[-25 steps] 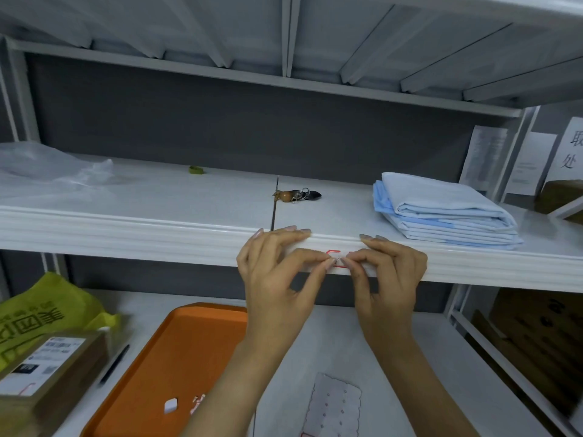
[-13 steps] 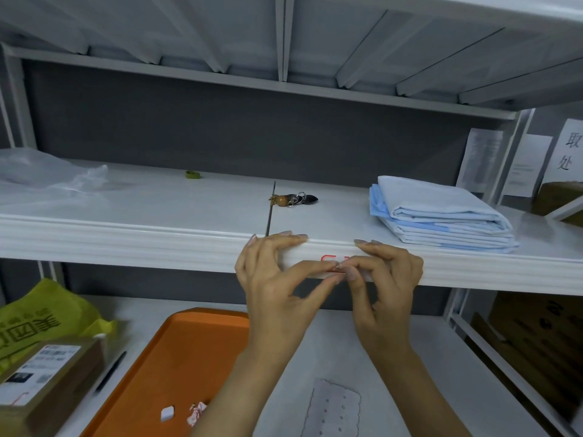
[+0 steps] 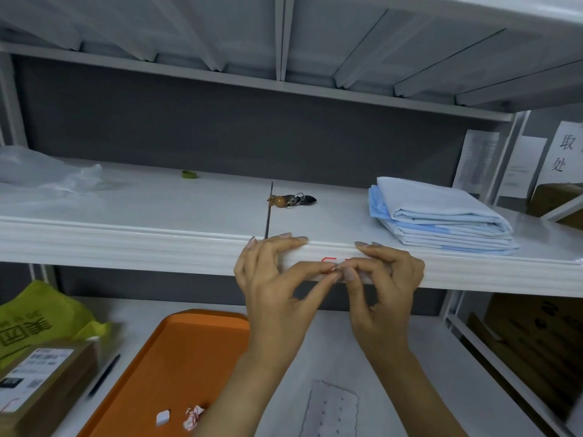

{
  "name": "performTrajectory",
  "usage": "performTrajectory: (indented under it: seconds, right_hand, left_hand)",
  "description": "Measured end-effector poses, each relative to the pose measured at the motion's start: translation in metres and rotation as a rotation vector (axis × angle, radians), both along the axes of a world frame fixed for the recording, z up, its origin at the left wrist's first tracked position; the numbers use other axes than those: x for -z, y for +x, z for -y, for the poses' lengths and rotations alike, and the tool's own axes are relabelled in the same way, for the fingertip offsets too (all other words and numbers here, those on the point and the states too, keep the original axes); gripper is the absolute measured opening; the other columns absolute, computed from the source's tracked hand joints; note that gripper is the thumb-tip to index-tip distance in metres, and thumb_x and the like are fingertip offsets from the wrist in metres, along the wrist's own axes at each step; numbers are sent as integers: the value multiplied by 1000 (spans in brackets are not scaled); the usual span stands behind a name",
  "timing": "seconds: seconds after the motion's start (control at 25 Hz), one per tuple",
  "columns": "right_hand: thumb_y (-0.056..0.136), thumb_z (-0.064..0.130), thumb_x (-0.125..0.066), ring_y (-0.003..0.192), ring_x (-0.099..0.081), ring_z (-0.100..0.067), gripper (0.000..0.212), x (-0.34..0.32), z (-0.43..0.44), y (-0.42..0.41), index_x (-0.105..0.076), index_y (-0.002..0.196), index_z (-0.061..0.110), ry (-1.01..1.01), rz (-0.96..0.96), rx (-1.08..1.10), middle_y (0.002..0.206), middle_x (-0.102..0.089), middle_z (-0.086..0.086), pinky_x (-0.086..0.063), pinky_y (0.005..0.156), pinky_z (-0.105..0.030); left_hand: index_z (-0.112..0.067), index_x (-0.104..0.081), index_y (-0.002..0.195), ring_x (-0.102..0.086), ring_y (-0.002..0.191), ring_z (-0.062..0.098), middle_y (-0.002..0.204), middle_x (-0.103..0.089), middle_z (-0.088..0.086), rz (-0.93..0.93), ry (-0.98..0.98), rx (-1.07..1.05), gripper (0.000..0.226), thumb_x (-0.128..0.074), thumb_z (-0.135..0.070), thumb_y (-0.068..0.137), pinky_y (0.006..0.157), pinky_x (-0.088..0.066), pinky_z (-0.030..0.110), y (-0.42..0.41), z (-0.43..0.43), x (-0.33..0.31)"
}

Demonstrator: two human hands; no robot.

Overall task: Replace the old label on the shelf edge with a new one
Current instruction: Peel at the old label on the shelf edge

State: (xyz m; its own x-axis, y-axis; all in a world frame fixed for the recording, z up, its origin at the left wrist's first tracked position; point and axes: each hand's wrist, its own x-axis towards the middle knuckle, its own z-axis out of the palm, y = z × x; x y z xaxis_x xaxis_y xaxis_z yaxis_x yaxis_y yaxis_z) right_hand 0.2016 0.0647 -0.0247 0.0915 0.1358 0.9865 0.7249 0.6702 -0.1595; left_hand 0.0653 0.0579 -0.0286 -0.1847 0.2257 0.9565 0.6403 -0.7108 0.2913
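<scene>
A small white label with a red border [image 3: 328, 260] sits on the front edge of the white shelf [image 3: 126, 244], mostly hidden by fingers. My left hand [image 3: 274, 288] rests its fingers on the shelf lip while its thumb and forefinger meet at the label. My right hand [image 3: 385, 279] mirrors it from the right, thumb and forefinger tips pressed at the same spot. Below, a sheet of labels [image 3: 331, 408] lies on the lower shelf. A crumpled red-and-white label [image 3: 193, 417] and a small white piece [image 3: 162, 417] lie in the orange tray [image 3: 189, 351].
Folded blue cloths [image 3: 441, 216] lie on the shelf at right, a key ring [image 3: 291, 200] at the middle, clear plastic [image 3: 41, 171] at left. A yellow bag [image 3: 38, 316], a cardboard parcel [image 3: 41, 380] and a pen [image 3: 104, 376] lie at lower left. Cardboard boxes [image 3: 536, 335] stand at right.
The view has shifted slightly down. Both hands stay at the label; the thumbs and forefingers have drawn a little lower on the shelf edge, showing more of the red border above them.
</scene>
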Motion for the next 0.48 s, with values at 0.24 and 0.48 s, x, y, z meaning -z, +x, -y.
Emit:
performTrajectory:
  seconds: [0.24,0.48]
  right_hand:
    - [93,32,-52,102,-47,-21,32,-1,-1,-2,-71,84,7,-14,-13,12,101,-61,-12,-29,92,-24]
    - [88,24,-56,101,-49,-24,24,-1,0,-3,-71,85,6,-7,-9,23,101,-62,-11,-28,93,-22]
  left_hand:
    - [-30,-77,86,-41,124,2,115,-57,-8,-3,-1,12,12,-72,-40,81,115,-17,34,-2,-3,1]
    - [-28,-74,85,-41,124,2,116,-58,-6,-13,0,5,9,-73,-36,81,115,-16,33,-3,-4,4]
